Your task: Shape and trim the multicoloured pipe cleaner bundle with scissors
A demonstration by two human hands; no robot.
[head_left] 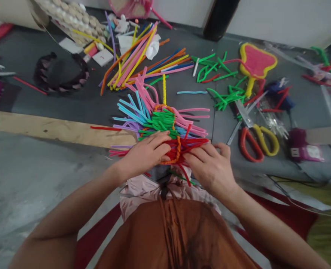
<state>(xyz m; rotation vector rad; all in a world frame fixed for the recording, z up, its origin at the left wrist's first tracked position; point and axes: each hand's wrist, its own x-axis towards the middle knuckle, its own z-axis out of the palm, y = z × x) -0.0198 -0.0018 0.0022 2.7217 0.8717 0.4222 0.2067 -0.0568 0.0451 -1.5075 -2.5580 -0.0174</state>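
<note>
A colourful pipe-cleaner piece lies at the table's near edge, with a green woven middle (163, 119) inside a twisted orange outline (178, 147). Loose pink ends (193, 129), light blue ends (131, 110) and purple ends stick out around it, and a yellow twist (164, 89) rises from its top. My left hand (144, 152) presses on the lower left of the piece, thumb and fingers gripping it. Red pipe cleaners (196, 144) cross the lower part, and my right hand (210, 166) has its bent fingers closed on their right ends. Its fingertips are partly hidden.
Behind the piece lies a pile of mixed pipe cleaners (134, 56). Green cut pieces (229, 96), scissors (251, 144) and a pink-and-yellow pipe-cleaner shape (257, 61) lie to the right. A dark braided headband (61, 87) and a wooden strip (55, 129) are on the left.
</note>
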